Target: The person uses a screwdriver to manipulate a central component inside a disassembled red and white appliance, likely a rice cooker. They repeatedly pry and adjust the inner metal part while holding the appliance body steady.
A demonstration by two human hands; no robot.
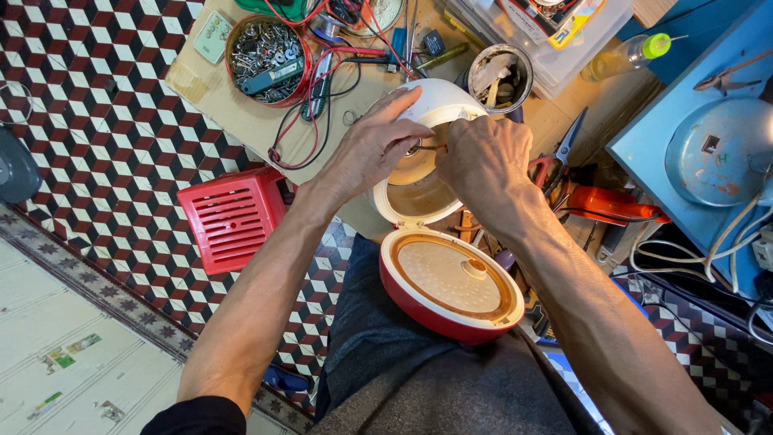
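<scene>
A white rice cooker body (439, 105) lies on its side on the cardboard, its round opening toward me. Its red lid (448, 282) hangs open over my lap, the cream inner plate facing up. My left hand (372, 145) rests on the cooker's rim with the fingers spread over the white shell. My right hand (485, 159) is closed around a thin metal tool (427, 147) whose tip reaches into the opening, between both hands.
A round red tin of screws and metal bits (268, 58) and red wires (318, 121) lie at the back. A metal can (501, 77), scissors (564, 149), an orange tool (608, 203), a red plastic stool (233, 216) and a blue cabinet (708, 145) surround me.
</scene>
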